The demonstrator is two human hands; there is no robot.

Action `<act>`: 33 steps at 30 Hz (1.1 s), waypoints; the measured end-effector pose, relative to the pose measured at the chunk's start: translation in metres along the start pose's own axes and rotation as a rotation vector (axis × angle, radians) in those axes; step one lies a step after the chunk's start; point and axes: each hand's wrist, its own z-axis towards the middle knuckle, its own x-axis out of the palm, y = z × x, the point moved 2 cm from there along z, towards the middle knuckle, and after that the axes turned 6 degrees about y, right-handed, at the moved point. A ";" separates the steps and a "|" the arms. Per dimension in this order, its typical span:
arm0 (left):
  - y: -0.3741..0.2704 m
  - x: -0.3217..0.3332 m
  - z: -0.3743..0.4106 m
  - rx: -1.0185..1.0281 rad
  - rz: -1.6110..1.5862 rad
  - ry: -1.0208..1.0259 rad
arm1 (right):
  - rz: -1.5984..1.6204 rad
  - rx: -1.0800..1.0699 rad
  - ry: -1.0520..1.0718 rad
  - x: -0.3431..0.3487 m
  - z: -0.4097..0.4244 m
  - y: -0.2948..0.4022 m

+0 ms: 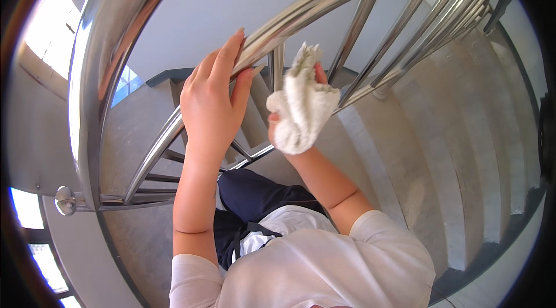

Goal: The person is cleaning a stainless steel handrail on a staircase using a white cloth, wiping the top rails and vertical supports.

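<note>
My left hand point(215, 86) grips the polished metal handrail point(299, 17) of a stair railing, its fingers over the far side and the thumb on the near side. To its right, my right hand point(320, 74) holds a bunched white fluffy cloth point(299, 112), which covers most of the palm and fingers. The cloth is a little below the handrail, in front of the metal balusters; whether it touches them I cannot tell.
Curved concrete stairs point(391, 134) lie on the right. A thick, shiny metal post or rail point(89, 90) bends up the left side. Metal balusters point(354, 34) run below the handrail, and a pale wall point(195, 12) stands beyond it. Bright windows point(47, 264) show at far left.
</note>
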 end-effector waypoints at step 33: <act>0.007 0.009 -0.005 0.115 0.077 -0.119 | 0.030 -0.114 0.322 -0.081 0.171 0.014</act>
